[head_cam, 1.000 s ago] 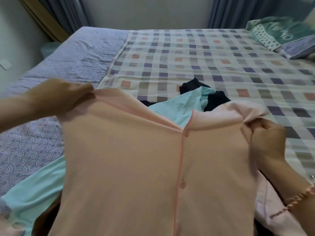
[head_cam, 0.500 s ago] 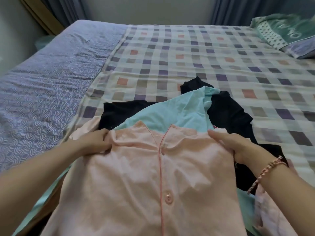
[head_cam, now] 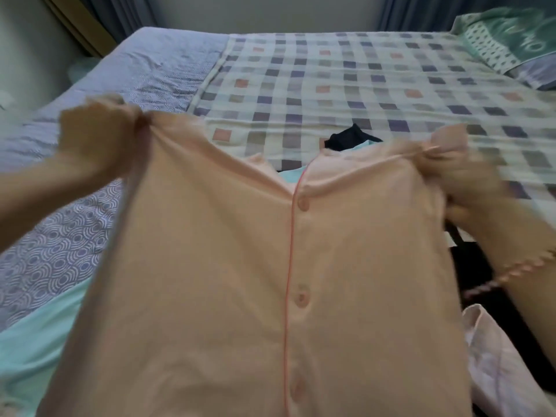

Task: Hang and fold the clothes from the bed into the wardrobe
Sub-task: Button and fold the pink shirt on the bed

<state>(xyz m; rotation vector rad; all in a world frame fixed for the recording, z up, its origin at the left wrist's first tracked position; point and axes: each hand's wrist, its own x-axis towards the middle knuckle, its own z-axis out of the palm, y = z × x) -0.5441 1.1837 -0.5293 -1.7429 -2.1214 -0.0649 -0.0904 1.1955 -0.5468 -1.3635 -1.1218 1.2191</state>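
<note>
– Peach-pink, the buttoned shirt point(head_cam: 240, 281): where is it?

– Held up in the air over the near edge of the bed point(head_cam: 361, 94), front facing the camera. It is stretched wide between both hands and hangs down out of the bottom of the view.

– How do the hands grip it?

– The left hand point(head_cam: 99, 136) has its fingers curled round a bunch of cloth at one shoulder. The right hand point(head_cam: 472, 188) is blurred, but the other shoulder gathers into its closed fingers. A beaded bracelet point(head_cam: 511, 275) sits on that wrist.

– Is the shirt fastened?

– Yes. A thin red piping runs down the front, with round buttons point(head_cam: 303, 203) done up beside it. The neckline falls open in a V.

– What lies under it?

– A mint garment point(head_cam: 27, 350) at the near left edge, also showing through the V. A black garment point(head_cam: 349, 139) peeks out just above the neckline, toward the middle of the bed. A pale pink garment point(head_cam: 496, 371) lies crumpled at the near right corner.

– And the bed itself?

– A checked blanket covers most of it, and a purple patterned sheet point(head_cam: 60, 251) covers the left side. A green pillow point(head_cam: 505, 40) is at the far right corner.
</note>
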